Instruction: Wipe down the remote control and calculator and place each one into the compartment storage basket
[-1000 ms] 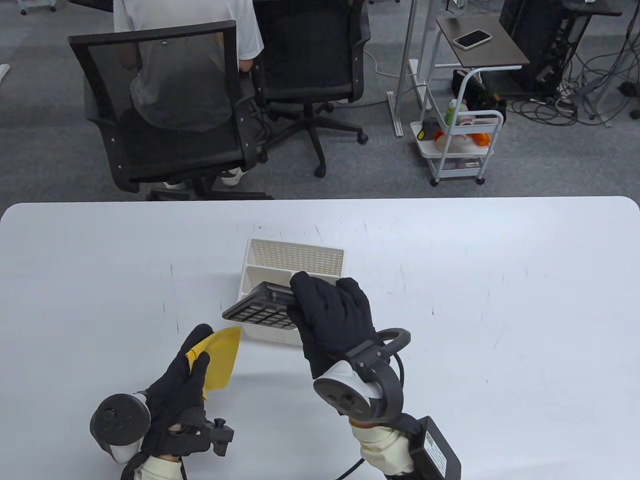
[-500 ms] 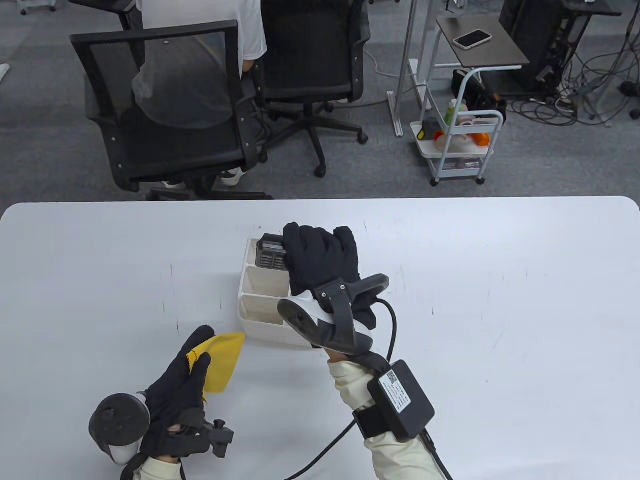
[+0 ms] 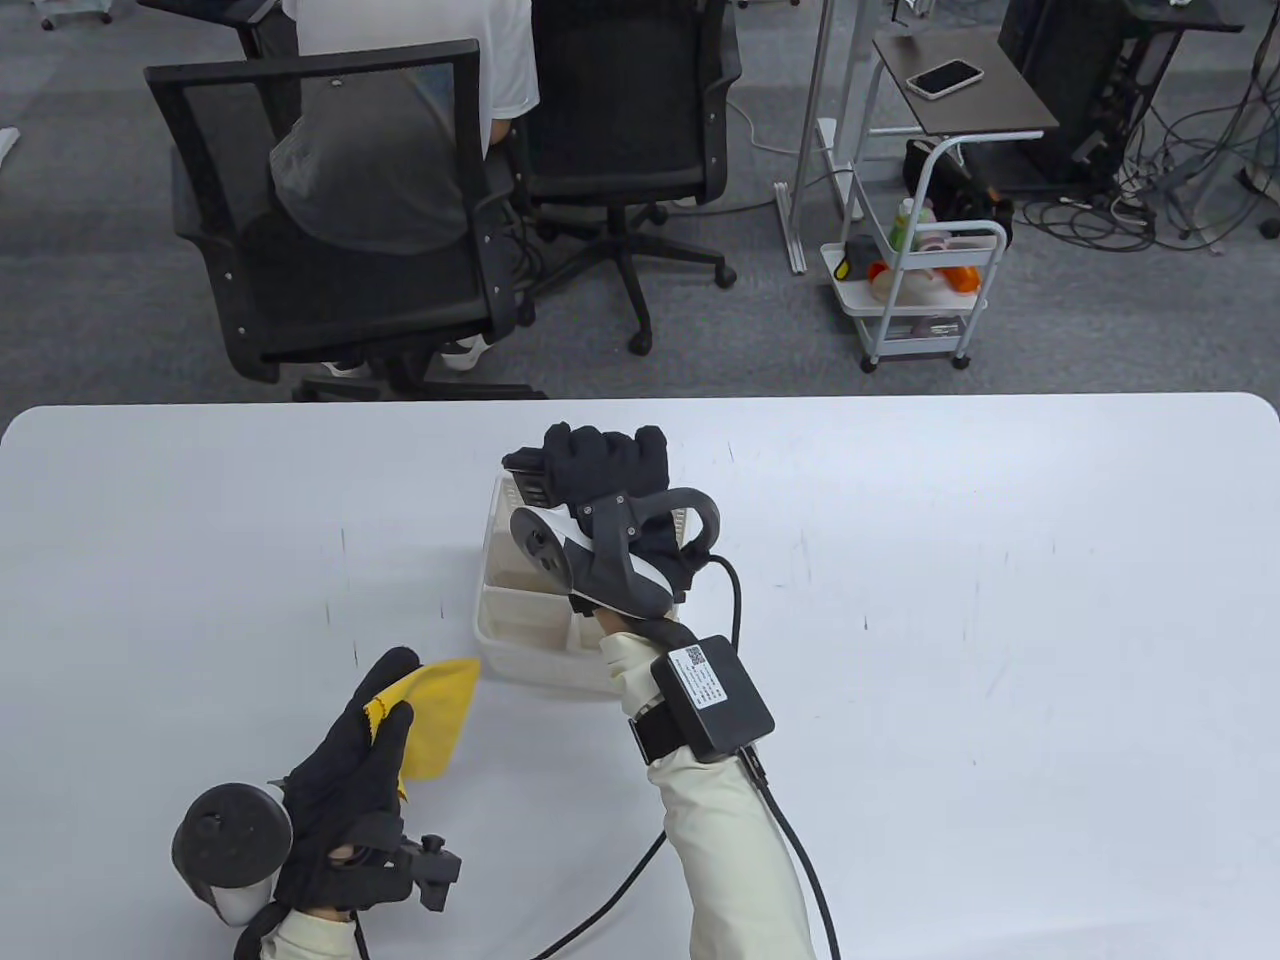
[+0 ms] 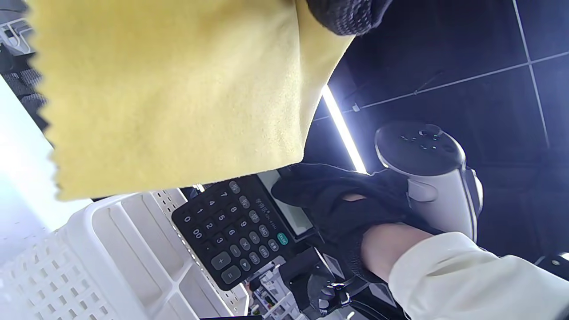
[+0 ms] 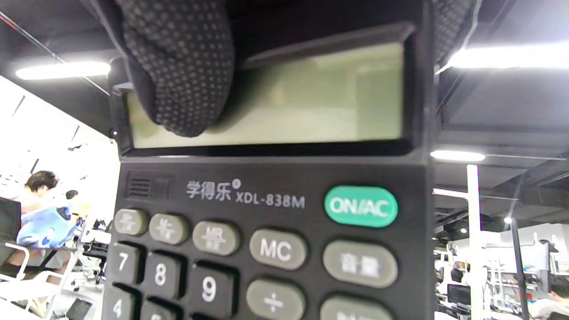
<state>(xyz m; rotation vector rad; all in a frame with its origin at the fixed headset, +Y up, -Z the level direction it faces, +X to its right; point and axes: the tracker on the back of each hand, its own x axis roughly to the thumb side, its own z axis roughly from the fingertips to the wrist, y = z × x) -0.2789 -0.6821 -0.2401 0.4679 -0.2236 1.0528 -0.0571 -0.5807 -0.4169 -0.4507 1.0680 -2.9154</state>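
Note:
My right hand [image 3: 597, 462] grips the top end of the black calculator [image 3: 527, 480], which stands nearly upright, its lower end in the back compartment of the white storage basket [image 3: 520, 625]. In the right wrist view my thumb [image 5: 178, 66] lies across the screen of the calculator [image 5: 275, 222]. The left wrist view shows the calculator [image 4: 235, 229] with its keys facing me, above the basket [image 4: 111, 249]. My left hand [image 3: 385, 697] rests near the table's front and pinches a yellow cloth [image 3: 437, 715] [image 4: 178, 89]. No remote control is in view.
The basket's two front compartments [image 3: 545, 628] are partly hidden by my right wrist. A cable [image 3: 800, 880] trails from the right forearm over the table. Beyond the far edge stand office chairs [image 3: 330, 230], one with a person seated, and a small white cart [image 3: 925, 290].
My right hand carried the calculator from lying flat over the basket's front to standing upright at its back compartment. The left hand with the cloth barely moved.

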